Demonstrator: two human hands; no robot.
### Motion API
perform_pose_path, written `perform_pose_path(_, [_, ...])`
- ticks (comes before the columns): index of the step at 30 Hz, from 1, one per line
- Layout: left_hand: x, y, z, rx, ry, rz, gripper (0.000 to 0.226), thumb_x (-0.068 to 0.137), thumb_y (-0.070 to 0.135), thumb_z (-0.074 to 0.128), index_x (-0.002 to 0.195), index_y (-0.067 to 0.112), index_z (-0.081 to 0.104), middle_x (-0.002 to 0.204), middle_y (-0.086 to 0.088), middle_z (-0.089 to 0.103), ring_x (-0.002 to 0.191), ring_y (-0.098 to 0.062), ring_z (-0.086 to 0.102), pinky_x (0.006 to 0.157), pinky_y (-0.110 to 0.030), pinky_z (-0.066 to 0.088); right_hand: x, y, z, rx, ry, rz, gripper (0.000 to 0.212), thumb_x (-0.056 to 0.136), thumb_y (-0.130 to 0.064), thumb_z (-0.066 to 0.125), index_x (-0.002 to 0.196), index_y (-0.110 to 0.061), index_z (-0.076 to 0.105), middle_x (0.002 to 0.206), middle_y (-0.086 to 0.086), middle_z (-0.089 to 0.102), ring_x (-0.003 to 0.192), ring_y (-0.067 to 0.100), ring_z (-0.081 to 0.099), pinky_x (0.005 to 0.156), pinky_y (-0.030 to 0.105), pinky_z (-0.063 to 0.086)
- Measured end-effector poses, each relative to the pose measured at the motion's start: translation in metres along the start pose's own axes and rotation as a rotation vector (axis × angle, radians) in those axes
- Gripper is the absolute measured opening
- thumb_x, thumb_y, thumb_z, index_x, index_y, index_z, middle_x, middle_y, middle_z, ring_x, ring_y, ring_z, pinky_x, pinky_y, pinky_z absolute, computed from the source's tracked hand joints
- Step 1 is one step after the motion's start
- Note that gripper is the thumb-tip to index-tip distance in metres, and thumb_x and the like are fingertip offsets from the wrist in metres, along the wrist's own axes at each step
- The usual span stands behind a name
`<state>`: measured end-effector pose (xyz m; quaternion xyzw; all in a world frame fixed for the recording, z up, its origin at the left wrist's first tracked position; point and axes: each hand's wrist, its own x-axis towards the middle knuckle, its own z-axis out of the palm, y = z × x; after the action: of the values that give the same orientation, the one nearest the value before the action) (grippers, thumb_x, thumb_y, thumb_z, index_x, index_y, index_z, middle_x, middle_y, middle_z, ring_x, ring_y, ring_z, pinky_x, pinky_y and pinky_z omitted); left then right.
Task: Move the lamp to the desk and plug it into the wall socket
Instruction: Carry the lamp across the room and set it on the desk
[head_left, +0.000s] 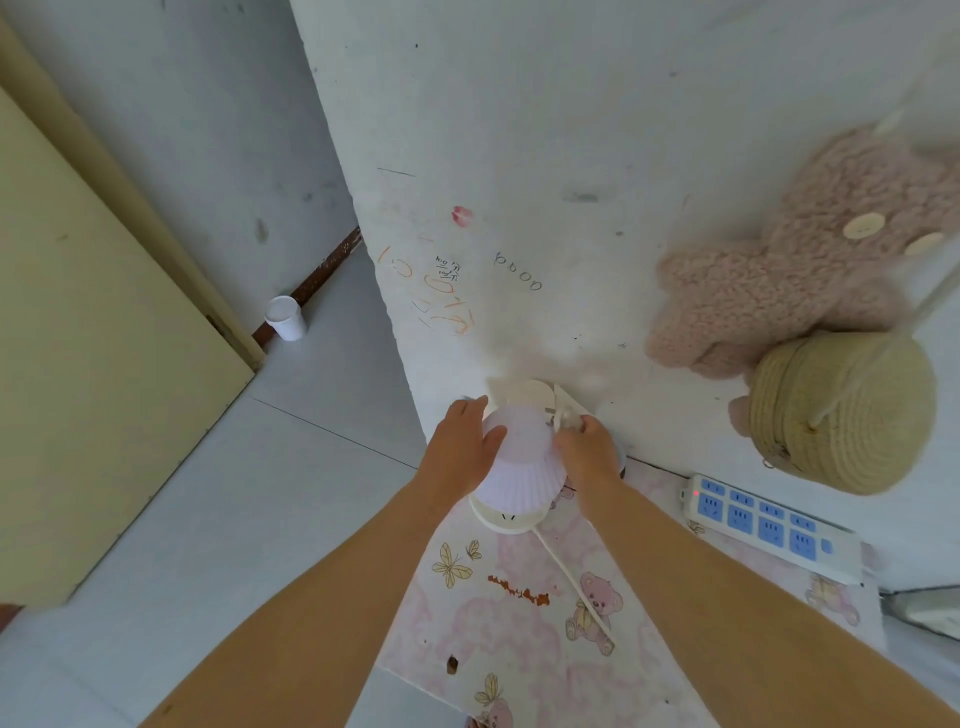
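Lamp on bear-print desk, against wall

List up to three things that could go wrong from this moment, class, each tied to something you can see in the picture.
1. The lamp stands near the desk's left edge; a nudge from the left hand on its shade might tip it off.
2. The cord lies loose across the desk between the forearms, so an arm could snag it.
3. The right hand works close to the wall, hiding the plug; a misaligned push seems possible.
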<state>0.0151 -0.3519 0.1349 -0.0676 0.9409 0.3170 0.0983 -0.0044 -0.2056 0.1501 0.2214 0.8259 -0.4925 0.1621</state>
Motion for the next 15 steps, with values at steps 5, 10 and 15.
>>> perform_pose_path(5, [0.008,-0.0074,0.0033,-0.218,-0.121,-0.113,0.052,0.097,0.038,0.042,0.138,0.007,0.043,0.14,-0.017,0.05,0.123,-0.03,0.051,0.09,-0.03,0.041,0.0097,-0.0021,0.0033,0.102,-0.065,0.082,0.04,0.09,-0.01,0.041,0.128,0.0,0.048,0.101,0.012,0.049,0.091,0.023,0.045,0.087,0.042,0.043])
perform_pose_path(10, [0.0078,-0.0111,0.0057,-0.33,-0.164,-0.192,0.058,0.094,0.047,0.043,0.143,0.016,0.035,0.144,-0.011,0.046,0.133,-0.029,0.041,0.104,-0.04,0.037,0.0116,0.0008,0.0023,0.227,-0.136,0.15,0.044,0.083,-0.005,0.043,0.126,-0.006,0.05,0.102,0.012,0.048,0.093,0.026,0.044,0.095,0.048,0.043])
perform_pose_path(15, [0.0014,-0.004,0.0058,-0.443,-0.123,-0.254,0.058,0.09,0.046,0.052,0.139,0.017,0.04,0.14,-0.011,0.049,0.125,-0.029,0.048,0.105,-0.045,0.042,0.0101,0.0071,0.0021,0.32,-0.164,0.19,0.033,0.08,-0.005,0.043,0.111,-0.011,0.053,0.101,0.013,0.047,0.094,0.027,0.041,0.085,0.045,0.041])
